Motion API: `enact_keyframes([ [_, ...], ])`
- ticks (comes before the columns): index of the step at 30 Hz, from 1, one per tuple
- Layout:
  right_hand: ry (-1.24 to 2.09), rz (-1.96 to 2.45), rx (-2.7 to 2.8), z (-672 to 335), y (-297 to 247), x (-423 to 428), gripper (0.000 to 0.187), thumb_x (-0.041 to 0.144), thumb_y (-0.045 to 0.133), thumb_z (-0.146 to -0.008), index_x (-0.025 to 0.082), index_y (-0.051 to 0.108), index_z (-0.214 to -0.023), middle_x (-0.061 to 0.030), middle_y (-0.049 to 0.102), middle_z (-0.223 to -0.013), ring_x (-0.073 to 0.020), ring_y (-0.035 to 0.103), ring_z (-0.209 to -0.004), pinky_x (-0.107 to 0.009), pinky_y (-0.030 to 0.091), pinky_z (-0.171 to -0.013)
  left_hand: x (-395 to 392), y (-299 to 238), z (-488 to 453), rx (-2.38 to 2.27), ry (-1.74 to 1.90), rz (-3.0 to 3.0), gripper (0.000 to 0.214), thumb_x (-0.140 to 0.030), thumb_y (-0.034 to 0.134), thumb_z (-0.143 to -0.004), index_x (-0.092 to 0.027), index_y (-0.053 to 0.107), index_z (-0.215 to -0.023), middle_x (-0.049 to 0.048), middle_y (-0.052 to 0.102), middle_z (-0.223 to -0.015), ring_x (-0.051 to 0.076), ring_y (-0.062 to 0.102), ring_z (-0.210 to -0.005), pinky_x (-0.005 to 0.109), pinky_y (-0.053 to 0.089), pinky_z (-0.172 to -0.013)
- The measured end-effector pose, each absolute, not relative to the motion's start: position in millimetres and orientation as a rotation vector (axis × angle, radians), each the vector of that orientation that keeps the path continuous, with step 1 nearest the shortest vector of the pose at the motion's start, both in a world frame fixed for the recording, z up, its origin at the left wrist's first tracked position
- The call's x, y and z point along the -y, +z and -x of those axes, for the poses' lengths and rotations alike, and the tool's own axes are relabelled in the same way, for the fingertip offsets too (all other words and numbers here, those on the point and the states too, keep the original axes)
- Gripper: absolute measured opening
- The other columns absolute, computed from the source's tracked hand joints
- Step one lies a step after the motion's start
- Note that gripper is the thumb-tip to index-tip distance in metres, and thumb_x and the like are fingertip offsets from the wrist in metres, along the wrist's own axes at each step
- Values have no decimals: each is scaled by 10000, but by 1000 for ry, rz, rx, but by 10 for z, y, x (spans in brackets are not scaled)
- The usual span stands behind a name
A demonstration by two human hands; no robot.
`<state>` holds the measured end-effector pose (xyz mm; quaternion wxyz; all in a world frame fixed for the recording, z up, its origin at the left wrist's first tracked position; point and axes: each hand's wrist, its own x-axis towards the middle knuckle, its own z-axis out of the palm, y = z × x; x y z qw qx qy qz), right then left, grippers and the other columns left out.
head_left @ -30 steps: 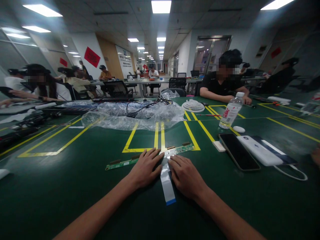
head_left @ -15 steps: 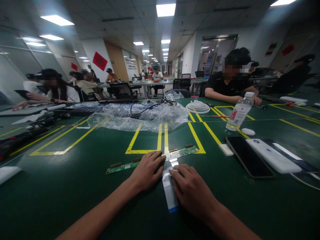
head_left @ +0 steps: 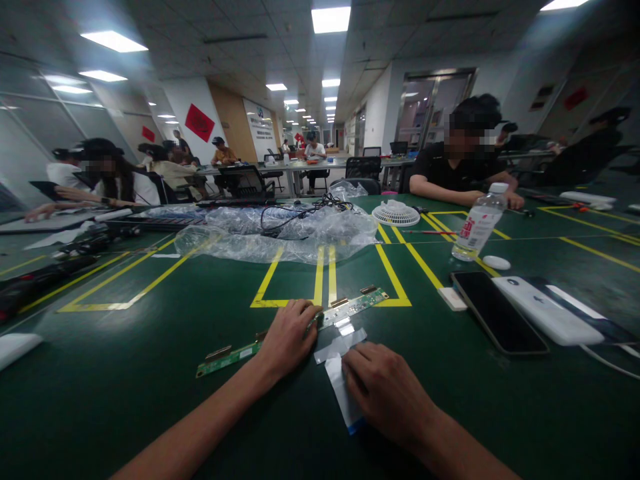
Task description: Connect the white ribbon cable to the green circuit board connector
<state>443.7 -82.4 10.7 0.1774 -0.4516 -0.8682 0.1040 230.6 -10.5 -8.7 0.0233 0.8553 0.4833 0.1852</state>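
Note:
A long, narrow green circuit board (head_left: 357, 309) lies slanted on the table, its left end nearer to me. My left hand (head_left: 291, 339) closes over its middle with curled fingers, covering part of it. From the board a flat white ribbon cable (head_left: 339, 385) runs toward me and ends in a blue tip. Near the board, a whitish-grey strip (head_left: 341, 344) lies crosswise over the cable; whether it is a fold of it I cannot tell. My right hand (head_left: 386, 385) has its fingertips pressed together at the cable's right edge, seemingly pinching it.
Clear plastic wrap (head_left: 280, 230) with black cables lies ahead. A white fan grille (head_left: 396, 213), a bottle (head_left: 480, 223), a dark phone (head_left: 499, 313) and a white phone (head_left: 547, 312) are to the right. Across the table sits a person in black (head_left: 460, 167). Yellow tape marks the green tabletop (head_left: 165, 400).
The board has turned, its left end swinging toward me, and shifted slightly left with my left hand. A crosswise strip now shows at the cable. My right hand has moved slightly toward me.

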Motion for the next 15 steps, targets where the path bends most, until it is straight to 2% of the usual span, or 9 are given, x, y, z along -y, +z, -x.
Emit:
enact_keyframes([
  [10, 287, 1279, 2450, -4477, 108, 804, 123, 131, 508, -921, 183, 600, -858, -28, 619, -836, -158, 536, -723, -298, 387, -657, 28, -55, -2213, -1607, 425, -2608, 274, -155, 397, -976, -226, 620, -1119, 75, 600, -1050, 225, 571, -969, 345, 465, -844],
  [15, 288, 1320, 2445, -4498, 108, 785, 150, 144, 479, -938, 184, 588, -842, -25, 602, -809, -158, 524, -702, -305, 381, -652, -36, 20, -1953, -1698, 320, -2564, 296, -154, 368, -958, -192, 607, -1129, 99, 596, -1020, 243, 573, -937, 365, 462, -827],
])
